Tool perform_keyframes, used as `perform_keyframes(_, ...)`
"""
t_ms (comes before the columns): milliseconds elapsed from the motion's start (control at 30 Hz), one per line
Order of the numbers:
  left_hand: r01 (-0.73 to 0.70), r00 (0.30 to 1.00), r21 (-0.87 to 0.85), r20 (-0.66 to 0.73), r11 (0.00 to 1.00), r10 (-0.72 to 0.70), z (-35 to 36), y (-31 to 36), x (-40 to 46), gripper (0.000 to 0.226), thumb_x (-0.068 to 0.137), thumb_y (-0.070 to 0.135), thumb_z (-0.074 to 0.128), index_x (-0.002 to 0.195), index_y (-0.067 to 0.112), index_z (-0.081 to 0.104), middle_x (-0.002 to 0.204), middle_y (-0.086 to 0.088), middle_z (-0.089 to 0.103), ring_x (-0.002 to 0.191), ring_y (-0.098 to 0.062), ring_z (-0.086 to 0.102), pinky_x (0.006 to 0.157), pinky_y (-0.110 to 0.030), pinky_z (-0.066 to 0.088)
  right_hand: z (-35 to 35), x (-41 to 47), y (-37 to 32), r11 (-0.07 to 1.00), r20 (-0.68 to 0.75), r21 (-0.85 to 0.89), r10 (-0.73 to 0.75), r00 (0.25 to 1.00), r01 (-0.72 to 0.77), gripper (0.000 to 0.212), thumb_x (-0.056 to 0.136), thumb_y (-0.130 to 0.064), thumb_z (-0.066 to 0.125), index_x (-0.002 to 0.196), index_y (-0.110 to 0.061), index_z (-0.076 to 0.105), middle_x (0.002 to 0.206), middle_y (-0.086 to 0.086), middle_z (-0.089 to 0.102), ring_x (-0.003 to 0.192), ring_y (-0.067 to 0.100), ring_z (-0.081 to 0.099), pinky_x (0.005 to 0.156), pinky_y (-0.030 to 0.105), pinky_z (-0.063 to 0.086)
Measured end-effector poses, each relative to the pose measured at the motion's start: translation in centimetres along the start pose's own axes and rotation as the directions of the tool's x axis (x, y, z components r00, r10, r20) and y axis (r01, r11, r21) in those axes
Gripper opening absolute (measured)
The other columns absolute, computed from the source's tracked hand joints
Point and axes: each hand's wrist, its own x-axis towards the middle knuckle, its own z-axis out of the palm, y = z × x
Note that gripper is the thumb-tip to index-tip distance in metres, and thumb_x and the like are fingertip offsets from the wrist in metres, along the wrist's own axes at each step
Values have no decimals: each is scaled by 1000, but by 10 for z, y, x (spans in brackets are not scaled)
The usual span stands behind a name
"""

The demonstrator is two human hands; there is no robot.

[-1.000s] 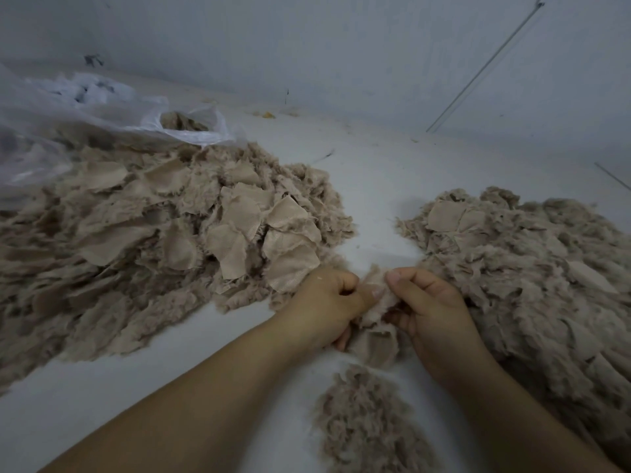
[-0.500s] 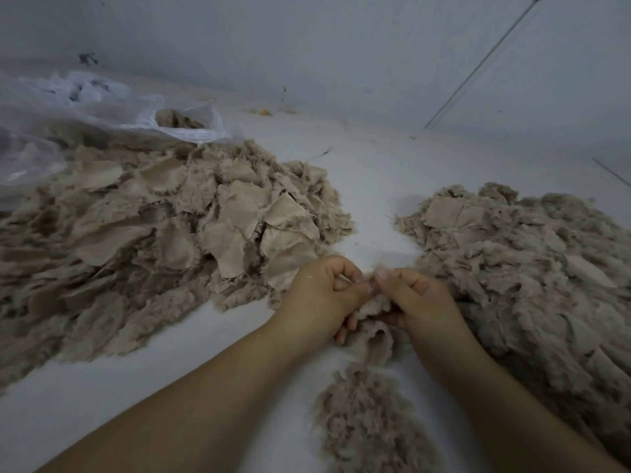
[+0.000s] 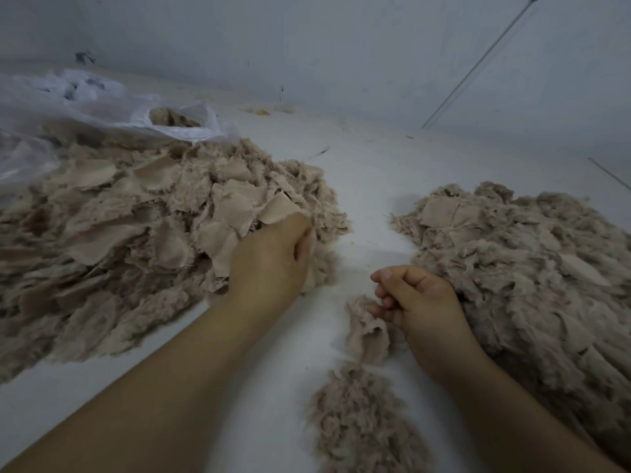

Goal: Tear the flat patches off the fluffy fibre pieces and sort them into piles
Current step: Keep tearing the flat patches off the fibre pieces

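A white table point(image 3: 368, 172) fills the view, backed by a pale wall point(image 3: 341, 46). On its left side lies the biggest heap, the left pile point(image 3: 119, 240), a wide spread of tan fibre pieces with many flat patches lying face up on top. On the right side sits the right pile point(image 3: 519, 268), nearly as broad, mostly fluffy, with a few flat patches showing near its upper left edge. A crumpled clear plastic bag point(image 3: 102, 114) lies behind the left pile, with some tan fibre visible in its open mouth. Close to the bottom edge, between the two forearms, is a small fluff heap point(image 3: 362, 425), loose and shaggy, apart from both big piles.

The left hand point(image 3: 273, 261) reaches into the near right edge of the left pile, back of the hand up, fingers curled down among the patches; whether it grips anything there cannot be told. The right hand point(image 3: 416, 298) rests just beside the right pile, fingers curled, pinching the top of a fibre piece point(image 3: 367, 329). That piece hangs down from the fingertips onto the table, folded and limp, its lower end just above the small fluff heap.
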Motion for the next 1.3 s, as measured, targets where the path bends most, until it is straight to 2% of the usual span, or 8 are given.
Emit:
perform_keyframes(100, 24, 955, 504, 244, 863, -169, -2, -15, 3, 13, 91, 12, 51, 90, 18, 62, 84, -6, 67, 79, -30, 66, 56, -30, 37, 1, 0, 0, 1000, -14, 16, 18, 1000, -18, 25, 98, -5, 57, 76, -6, 70, 58, -1, 59, 50, 7, 58, 57, 23, 56)
perform_keyframes(267, -64, 941, 602, 302, 796, -152, -8, -5, 5, 18, 88, 11, 47, 97, 14, 62, 99, -8, 65, 86, -30, 65, 59, -29, 35, 0, 0, 1, 998, -27, 54, 17, 999, -15, 33, 98, -7, 58, 69, -13, 73, 61, 0, 59, 52, 7, 56, 58, 25, 57)
perform_keyframes(400, -190, 976, 345, 166, 919, 140, -4, 22, -11, 15, 81, 25, 54, 75, 14, 62, 70, -6, 63, 58, -28, 60, 49, -26, 33, 0, -1, 0, 998, -29, 55, 7, 1000, -6, 34, 98, -9, 58, 68, -14, 74, 62, 0, 59, 53, 6, 56, 58, 24, 56)
perform_keyframes(600, 241, 841, -6, 500, 970, -206, 27, 40, -28, 29, 84, 55, 62, 72, 29, 61, 58, 11, 58, 55, -3, 53, 51, -25, 39, 1, -1, 0, 999, -41, 39, 0, 999, 1, 22, 98, -7, 57, 81, -6, 70, 61, -1, 60, 53, 6, 54, 58, 24, 56)
perform_keyframes(867, 451, 892, -679, 366, 580, -266, 24, 39, -26, 18, 96, 8, 57, 78, 9, 61, 55, -5, 57, 45, -18, 54, 43, -28, 45, 1, 0, 4, 999, 64, -27, -27, 998, 29, 25, 85, -15, 71, 111, -15, 71, 105, 6, 76, 100, 18, 73, 86, 31, 58)
perform_keyframes(967, 527, 850, -715, 432, 459, -301, 23, 41, -24, 18, 100, 9, 51, 84, 3, 55, 53, -13, 56, 39, -24, 53, 39, -24, 42, -1, 0, 4, 997, 67, -73, -28, 997, 33, 22, 87, -12, 71, 109, -12, 72, 103, 9, 76, 98, 22, 73, 86, 35, 60)
perform_keyframes(1100, 535, 842, -673, 375, 511, -387, 25, 39, -23, 21, 101, 17, 51, 84, 3, 54, 63, -9, 55, 52, -20, 50, 45, -29, 43, -3, 2, 5, 999, 31, -26, -25, 999, 26, 12, 89, -5, 67, 96, -13, 73, 90, 12, 74, 82, 21, 71, 67, 27, 59)
perform_keyframes(1300, 504, 863, -689, 375, 520, -340, 23, 41, -22, 20, 98, 17, 56, 82, 6, 60, 64, -4, 58, 58, -14, 52, 55, -29, 45, -4, 3, 3, 1000, 123, -3, -1, 992, 2, 24, 87, -11, 68, 110, -14, 73, 106, 10, 75, 99, 24, 72, 86, 34, 59)
